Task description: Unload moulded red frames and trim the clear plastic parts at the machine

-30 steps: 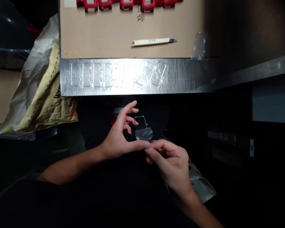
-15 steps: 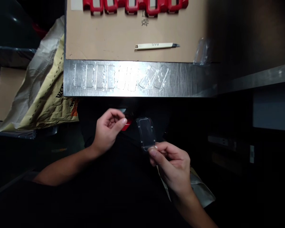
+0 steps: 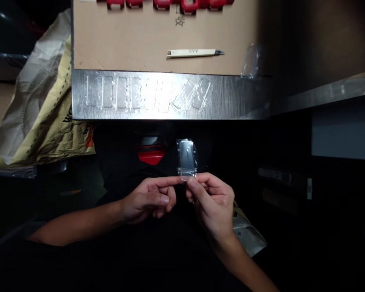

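My right hand [image 3: 214,202] pinches the bottom edge of a clear plastic piece [image 3: 187,156] between thumb and fingers. The piece is rectangular, with a rounded outline and small marks along its sides, and it points up toward the table. My left hand [image 3: 152,198] has its index finger stretched out, its tip at the lower edge of the same piece beside my right thumb. The other left fingers are loosely curled and nothing shows in them. Similar clear plastic pieces [image 3: 121,93] lie in a row on the metal table edge [image 3: 231,97] above both hands.
On the cardboard sheet [image 3: 124,44] lies a cream-coloured pen-like tool [image 3: 194,53]. Red frames [image 3: 190,5] line the top. Crumpled clear plastic [image 3: 251,61] sits to the right, and a yellow paper sack [image 3: 48,121] stands left. Below the table is a red object [image 3: 151,156].
My left hand has moved down and right, its index finger now reaching the plastic piece. My right hand has shifted slightly up and left with the piece still held.
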Demonstrator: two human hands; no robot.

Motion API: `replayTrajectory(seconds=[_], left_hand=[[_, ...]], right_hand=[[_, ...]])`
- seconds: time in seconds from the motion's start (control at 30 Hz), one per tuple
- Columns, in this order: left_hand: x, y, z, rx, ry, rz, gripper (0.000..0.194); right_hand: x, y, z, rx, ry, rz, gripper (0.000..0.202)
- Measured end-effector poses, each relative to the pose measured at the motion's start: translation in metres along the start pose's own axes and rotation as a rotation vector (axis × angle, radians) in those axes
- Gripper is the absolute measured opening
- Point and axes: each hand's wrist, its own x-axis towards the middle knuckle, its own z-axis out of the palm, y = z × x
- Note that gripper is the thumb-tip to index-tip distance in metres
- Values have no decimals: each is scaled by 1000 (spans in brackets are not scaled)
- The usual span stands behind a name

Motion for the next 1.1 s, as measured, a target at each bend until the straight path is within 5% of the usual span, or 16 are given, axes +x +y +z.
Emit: replayTrajectory(seconds=[0.47,0.6,0.73,0.83,0.9,1.0,1.1], left_hand=[[6,-2,-6,-213,-299,14,98],[12,23,-11,-42,-173,66,95],[19,60,-19,110,-35,318,92],[24,77,-25,360,168,422,71],[26,81,-26,556,206,356,54],[26,85,-23,716,73,118,40],[25,88,-17,779,62,43,29]], right_hand=[[5,4,-4,98,-104,48,22],[4,7,-5,78,-149,63,24],[3,12,-7,38,-201,90,23],[4,8,-11,-15,-266,80,23],[6,2,-13,-55,-325,67,25],[12,-7,-18,-151,-436,51,27],[19,-14,-22,-257,-550,49,28]])
